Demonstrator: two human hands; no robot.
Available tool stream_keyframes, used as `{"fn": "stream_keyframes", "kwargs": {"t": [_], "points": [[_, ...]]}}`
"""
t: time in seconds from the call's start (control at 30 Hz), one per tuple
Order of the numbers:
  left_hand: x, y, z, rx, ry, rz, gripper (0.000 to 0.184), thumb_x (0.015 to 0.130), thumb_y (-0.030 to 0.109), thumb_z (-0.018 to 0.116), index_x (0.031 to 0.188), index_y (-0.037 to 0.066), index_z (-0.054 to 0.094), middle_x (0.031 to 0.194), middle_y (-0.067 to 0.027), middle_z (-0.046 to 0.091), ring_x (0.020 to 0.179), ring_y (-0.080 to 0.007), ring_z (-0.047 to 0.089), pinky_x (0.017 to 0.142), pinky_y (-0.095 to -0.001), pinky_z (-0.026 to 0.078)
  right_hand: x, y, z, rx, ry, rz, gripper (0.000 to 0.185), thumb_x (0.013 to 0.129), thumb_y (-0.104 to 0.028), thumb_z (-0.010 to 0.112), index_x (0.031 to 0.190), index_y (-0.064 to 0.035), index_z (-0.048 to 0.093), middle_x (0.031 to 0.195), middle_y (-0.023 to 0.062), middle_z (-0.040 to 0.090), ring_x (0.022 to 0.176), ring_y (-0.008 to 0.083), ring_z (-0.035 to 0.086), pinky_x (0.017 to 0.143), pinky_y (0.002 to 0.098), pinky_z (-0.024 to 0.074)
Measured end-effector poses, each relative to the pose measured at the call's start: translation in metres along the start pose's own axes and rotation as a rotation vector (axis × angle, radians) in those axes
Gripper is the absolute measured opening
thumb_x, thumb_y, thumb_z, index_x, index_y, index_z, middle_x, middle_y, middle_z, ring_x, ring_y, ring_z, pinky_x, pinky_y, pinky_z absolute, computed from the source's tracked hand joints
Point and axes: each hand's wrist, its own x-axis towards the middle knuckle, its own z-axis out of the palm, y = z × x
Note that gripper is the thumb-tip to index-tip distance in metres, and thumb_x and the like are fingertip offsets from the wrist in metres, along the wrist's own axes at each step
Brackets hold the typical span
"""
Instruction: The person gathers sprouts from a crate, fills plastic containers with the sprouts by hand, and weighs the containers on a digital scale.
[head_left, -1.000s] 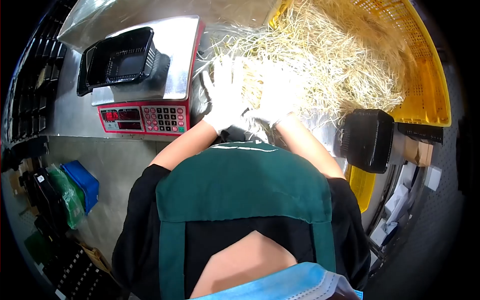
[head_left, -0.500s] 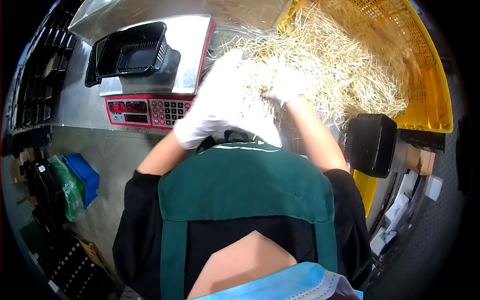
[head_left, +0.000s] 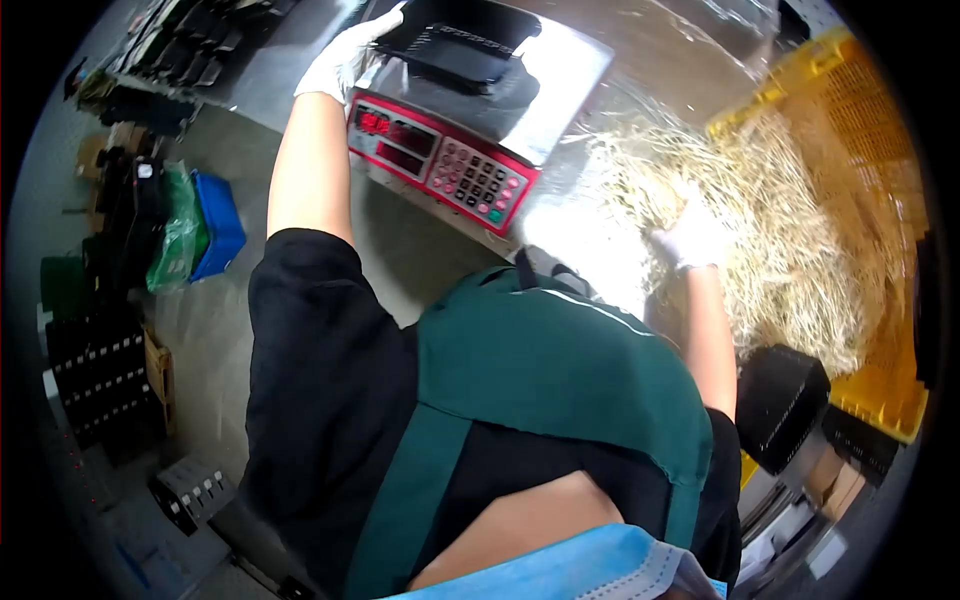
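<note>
My left hand (head_left: 347,56), in a white glove, reaches to the left edge of a black plastic tray (head_left: 462,42); its fingers touch the rim or lie right beside it. That tray rests on the metal plate of a red scale (head_left: 440,160) with a lit red display. On the right, my gloved right hand (head_left: 695,235) is at the near edge of a heap of pale sprouts (head_left: 780,220). Glare washes out its fingers, and whether sprouts are in it cannot be made out.
A yellow crate (head_left: 860,110) lies behind and right of the sprouts. Stacked black trays (head_left: 782,405) stand near my right forearm. Clear plastic film (head_left: 690,50) covers the back of the metal table. A blue bin (head_left: 217,225) is on the floor at left.
My left hand has moved from the sprouts to the black tray on the scale. My right hand has shifted right along the heap. The whole view has turned.
</note>
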Motion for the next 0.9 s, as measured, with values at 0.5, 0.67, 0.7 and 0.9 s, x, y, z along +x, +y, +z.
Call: {"fn": "stream_keyframes", "kwargs": {"t": [0.5,0.67,0.7,0.9], "points": [[-0.162,0.009,0.28,1.302,-0.062,1.327,0.051,0.081,0.006,0.05,0.132,0.001,0.046,0.132,-0.0225,0.046,0.122,-0.0395,0.042,0.105,-0.0484,0.029,-0.039,0.02,-0.088,-0.246,0.927,-0.759,0.022,0.08,-0.013,0.055,0.101,-0.0042,0.057,0.082,0.0147,0.057,0.082,0.0312,0.054,0.076,0.0414,0.0429],[-0.149,-0.02,0.24,0.525,-0.178,0.774,0.059,0.081,0.014,0.058,0.133,-0.006,0.039,0.133,-0.0251,0.041,0.125,-0.0405,0.036,0.106,-0.0446,0.03,-0.051,-0.094,-0.097,-0.112,0.968,-0.495,0.035,0.069,-0.028,0.066,0.095,-0.0043,0.061,0.081,0.0164,0.061,0.079,0.0329,0.057,0.073,0.0418,0.0454],[-0.142,-0.021,0.227,0.396,-0.162,0.632,0.059,0.082,0.016,0.06,0.133,-0.007,0.038,0.13,-0.0263,0.042,0.122,-0.0402,0.039,0.105,-0.0444,0.031,-0.044,-0.115,-0.095,0.028,0.96,-0.572,0.042,0.066,-0.033,0.068,0.098,-0.0057,0.062,0.083,0.0157,0.062,0.079,0.0322,0.059,0.072,0.0418,0.0467],[-0.085,-0.031,0.111,0.067,-0.151,0.203,0.047,0.09,0.022,0.057,0.124,-0.007,0.045,0.115,-0.0215,0.054,0.103,-0.0272,0.055,0.088,-0.0372,0.047,-0.023,-0.227,-0.072,0.231,0.687,-0.67,0.05,0.063,-0.039,0.07,0.106,-0.013,0.063,0.088,0.0109,0.066,0.08,0.03,0.063,0.071,0.041,0.0499]]}}
